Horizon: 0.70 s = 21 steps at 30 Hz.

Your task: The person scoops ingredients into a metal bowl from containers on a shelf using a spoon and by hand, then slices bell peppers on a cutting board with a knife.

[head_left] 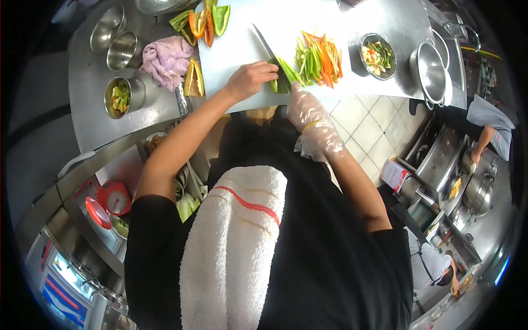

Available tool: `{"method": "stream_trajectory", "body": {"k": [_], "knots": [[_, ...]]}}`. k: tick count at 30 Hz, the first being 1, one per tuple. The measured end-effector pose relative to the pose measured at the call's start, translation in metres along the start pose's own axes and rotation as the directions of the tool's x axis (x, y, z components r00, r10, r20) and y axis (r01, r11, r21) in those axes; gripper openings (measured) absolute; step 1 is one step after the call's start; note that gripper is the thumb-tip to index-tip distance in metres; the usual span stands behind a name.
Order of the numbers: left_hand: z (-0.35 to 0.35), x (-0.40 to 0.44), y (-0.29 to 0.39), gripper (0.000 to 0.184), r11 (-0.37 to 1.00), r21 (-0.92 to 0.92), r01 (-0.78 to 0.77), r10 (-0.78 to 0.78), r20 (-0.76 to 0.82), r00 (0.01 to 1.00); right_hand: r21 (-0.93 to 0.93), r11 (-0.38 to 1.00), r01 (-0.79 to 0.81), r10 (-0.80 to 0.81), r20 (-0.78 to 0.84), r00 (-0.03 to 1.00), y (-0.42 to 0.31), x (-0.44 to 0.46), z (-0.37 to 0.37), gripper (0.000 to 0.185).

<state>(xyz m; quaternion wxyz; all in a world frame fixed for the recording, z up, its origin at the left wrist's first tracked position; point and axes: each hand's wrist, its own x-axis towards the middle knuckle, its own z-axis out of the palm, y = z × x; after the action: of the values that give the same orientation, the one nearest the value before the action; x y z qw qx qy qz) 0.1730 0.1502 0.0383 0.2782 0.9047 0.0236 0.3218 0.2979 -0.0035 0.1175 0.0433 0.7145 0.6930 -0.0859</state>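
My right hand, in a clear plastic glove, is closed around the handle end of a kitchen knife. The blade points away from me across the white cutting board. My bare left hand has its fingers bent and pressed on a piece of green bell pepper, just left of the blade. Cut green strips lie against the blade's right side. Farther right on the board is a pile of green and orange pepper strips.
Pepper pieces lie at the board's back left, and another pepper piece is by a pink cloth. Metal bowls stand left. A bowl of cut vegetables and a colander stand right. Two co-workers are at the right.
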Motion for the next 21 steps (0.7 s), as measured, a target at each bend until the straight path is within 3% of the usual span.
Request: {"method": "stream_trajectory", "body": {"k": [2, 3, 4, 6, 7, 8, 10, 11, 14, 15, 18, 19, 21], "knots": [[0.001, -0.006, 0.008, 0.024, 1.000, 0.001, -0.014, 0.014, -0.002, 1.000, -0.025, 0.999, 0.027, -0.023, 0.148, 0.989, 0.008, 0.005, -0.008, 0.024], [-0.001, -0.003, 0.006, 0.024, 1.000, -0.005, 0.007, -0.007, 0.033, 0.999, 0.048, 0.998, -0.043, 0.031, 0.235, 0.972, 0.013, 0.013, 0.000, 0.025], [-0.003, 0.000, 0.002, 0.024, 1.000, -0.005, 0.030, -0.030, 0.063, 0.998, 0.040, 0.998, -0.039, 0.029, 0.228, 0.973, 0.017, 0.013, -0.002, 0.025], [-0.003, -0.004, 0.003, 0.024, 1.000, -0.009, 0.030, -0.029, 0.043, 0.999, 0.208, 0.904, -0.373, 0.268, 0.402, 0.875, -0.002, -0.007, -0.038, 0.024], [-0.003, -0.004, 0.002, 0.024, 0.999, -0.021, 0.031, -0.030, 0.040, 0.999, -0.009, 0.999, -0.033, 0.034, 0.287, 0.957, -0.005, -0.019, -0.033, 0.023], [-0.004, -0.003, 0.001, 0.024, 0.999, -0.033, 0.030, -0.029, 0.040, 0.999, -0.012, 0.999, -0.030, 0.032, 0.288, 0.957, -0.002, -0.016, -0.006, 0.023], [-0.002, -0.006, 0.003, 0.024, 0.999, -0.018, 0.040, -0.039, 0.028, 0.999, 0.122, 0.988, -0.097, 0.081, 0.129, 0.988, 0.002, -0.008, 0.052, 0.020], [-0.003, -0.007, 0.002, 0.023, 0.999, 0.000, 0.045, -0.045, 0.016, 0.999, 0.249, 0.935, -0.253, 0.201, 0.217, 0.955, -0.008, 0.004, 0.009, 0.021], [-0.007, -0.013, 0.002, 0.024, 0.995, -0.025, 0.095, -0.093, 0.068, 0.993, 0.155, 0.974, -0.168, 0.138, 0.187, 0.973, 0.006, 0.017, 0.016, 0.020], [-0.010, -0.008, -0.001, 0.024, 0.996, -0.022, 0.085, -0.083, 0.063, 0.995, 0.240, 0.910, -0.337, 0.263, 0.295, 0.919, -0.003, 0.018, -0.019, 0.018], [-0.011, -0.010, 0.003, 0.023, 0.994, -0.033, 0.105, -0.101, 0.114, 0.988, 0.200, 0.902, -0.382, 0.288, 0.381, 0.879, -0.019, -0.010, -0.054, 0.019], [-0.010, -0.010, 0.002, 0.023, 0.994, -0.044, 0.103, -0.098, 0.105, 0.990, 0.102, 0.945, -0.311, 0.235, 0.450, 0.861, -0.028, -0.015, -0.067, 0.025], [-0.005, -0.013, 0.000, 0.022, 0.992, -0.058, 0.109, -0.103, 0.095, 0.990, 0.144, 0.918, -0.369, 0.289, 0.396, 0.872, -0.030, -0.018, -0.038, 0.029]]}}
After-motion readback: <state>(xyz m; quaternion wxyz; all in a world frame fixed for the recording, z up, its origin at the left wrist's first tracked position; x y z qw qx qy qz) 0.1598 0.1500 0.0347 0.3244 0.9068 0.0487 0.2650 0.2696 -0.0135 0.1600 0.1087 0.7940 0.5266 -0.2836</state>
